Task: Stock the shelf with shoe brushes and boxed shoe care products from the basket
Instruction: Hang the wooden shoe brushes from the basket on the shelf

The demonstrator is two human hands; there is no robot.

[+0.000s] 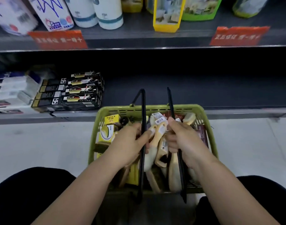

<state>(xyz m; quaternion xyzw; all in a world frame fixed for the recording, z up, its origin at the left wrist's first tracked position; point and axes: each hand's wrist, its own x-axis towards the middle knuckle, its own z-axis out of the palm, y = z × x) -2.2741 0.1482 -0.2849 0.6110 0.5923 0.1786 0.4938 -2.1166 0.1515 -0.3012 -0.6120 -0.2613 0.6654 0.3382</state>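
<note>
Directly ahead of you stands a store shelving unit. Its upper shelf (pixel 139 34) holds white bottles (pixel 109 12), cartons and bright green and yellow packs, with two red signs (pixel 58 39) on its front edge. On the dark lower shelf (pixel 187 95), well to the left, flat black boxes (pixel 74 95) lie stacked in neat rows beside blurred white packages (pixel 12 91). A green plastic basket (pixel 155 108) sits on the pale floor (pixel 41 143) just in front of this shelf, between your knees. Its two black handles stand raised: the left handle (pixel 143 111) and the right handle (pixel 170 103). The basket holds yellow boxes (pixel 106 135) on its left side, dark red boxes (pixel 202 133) on its right, and pale wooden shoe brushes (pixel 156 140) heaped in the middle, several with white barcode tags (pixel 160 120). Both your hands are down in the basket. Your left hand (pixel 127 143) sits just left of the left handle. Its fingers are curled down among the goods, so I cannot tell what they hold, and its thumb reaches past the bar to touch a tagged brush handle. Your right hand (pixel 186 140) is closed in a fist around the right handle, with its knuckles just beside the same brushes.
</note>
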